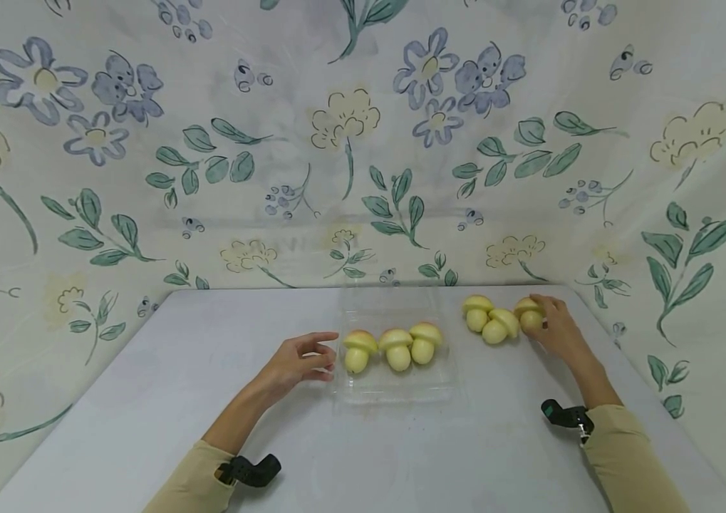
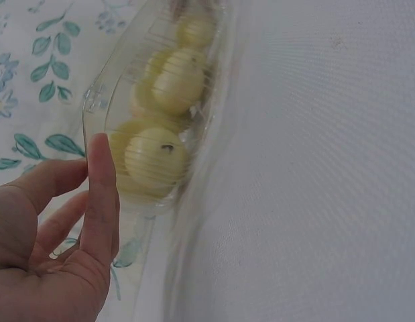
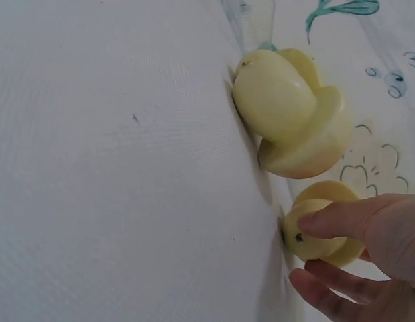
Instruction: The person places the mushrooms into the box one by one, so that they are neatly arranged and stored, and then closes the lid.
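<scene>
In the head view, my right hand (image 1: 558,329) grips a yellow mushroom-shaped piece (image 1: 527,313) at the right of the table. From the right wrist, the thumb lies on the rounded stem of this mushroom (image 3: 314,231), with fingers around its far side. Beside it are two more mushroom-shaped pieces (image 1: 476,318), one tilted. My left hand (image 1: 301,362) has loosely bent fingers right at the left side of a clear plastic container (image 1: 395,394). Three mushroom-shaped pieces (image 1: 395,350) are inside it. From the left wrist, the fingertips (image 2: 100,151) overlap the container's edge.
A white table (image 1: 228,320) extends under everything. Behind it hangs a floral cloth (image 1: 311,214), also down the sides. The container's clear lid (image 1: 388,303) stands raised at its back. Each wrist wears a black camera mount (image 1: 253,470).
</scene>
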Motion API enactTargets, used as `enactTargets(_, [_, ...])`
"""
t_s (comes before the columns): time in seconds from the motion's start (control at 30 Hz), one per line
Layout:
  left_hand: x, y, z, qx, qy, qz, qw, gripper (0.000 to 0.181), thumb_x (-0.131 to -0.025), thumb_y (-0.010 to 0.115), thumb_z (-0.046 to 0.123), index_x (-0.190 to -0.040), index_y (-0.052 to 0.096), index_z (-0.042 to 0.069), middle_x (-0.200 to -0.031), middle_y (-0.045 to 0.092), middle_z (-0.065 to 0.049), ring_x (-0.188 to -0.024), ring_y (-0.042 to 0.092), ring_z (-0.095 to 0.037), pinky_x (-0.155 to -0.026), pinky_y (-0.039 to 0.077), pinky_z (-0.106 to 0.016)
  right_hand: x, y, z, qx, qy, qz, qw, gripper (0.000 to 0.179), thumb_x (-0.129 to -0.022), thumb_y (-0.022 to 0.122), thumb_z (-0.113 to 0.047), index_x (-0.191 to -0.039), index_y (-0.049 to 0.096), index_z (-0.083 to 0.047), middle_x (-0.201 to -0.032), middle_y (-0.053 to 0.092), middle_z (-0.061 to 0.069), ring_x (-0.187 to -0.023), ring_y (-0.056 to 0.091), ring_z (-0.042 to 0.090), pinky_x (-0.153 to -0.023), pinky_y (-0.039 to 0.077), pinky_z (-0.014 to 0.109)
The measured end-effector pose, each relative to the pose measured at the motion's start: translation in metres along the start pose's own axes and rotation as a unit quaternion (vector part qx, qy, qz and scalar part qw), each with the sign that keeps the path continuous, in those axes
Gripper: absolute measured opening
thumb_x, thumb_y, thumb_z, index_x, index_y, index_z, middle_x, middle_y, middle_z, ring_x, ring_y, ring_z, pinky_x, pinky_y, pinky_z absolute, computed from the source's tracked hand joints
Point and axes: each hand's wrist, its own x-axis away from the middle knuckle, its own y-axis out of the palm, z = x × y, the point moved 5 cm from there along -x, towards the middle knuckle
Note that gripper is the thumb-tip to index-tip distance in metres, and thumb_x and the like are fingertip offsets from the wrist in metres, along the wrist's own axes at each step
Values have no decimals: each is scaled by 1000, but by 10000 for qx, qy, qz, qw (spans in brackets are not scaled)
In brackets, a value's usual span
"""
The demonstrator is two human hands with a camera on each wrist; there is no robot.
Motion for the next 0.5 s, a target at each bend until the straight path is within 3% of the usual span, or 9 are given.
enactTargets(0.23, [0,-1,-1,-22,20,-48,10000,58,-92,67,9,-145,44,0,-103,59,-7,-89,64,-16,-79,63,-30,0,0,1,-11,-29,41,10000,71,-90,65,-7,-148,27,4,-142,28,40,-106,55,49,-88,52,57])
enactTargets(0.5, [-1,-1,-2,34,0,-22,10000,59,-91,68,8,-144,44,-2,-102,58,-8,-88,65,-17,-78,63,-31,-1,0,3,-62,-78,-74,9999,71,-91,64,-4,-149,25,7,-142,23,45,-109,54,54,-89,51,61])
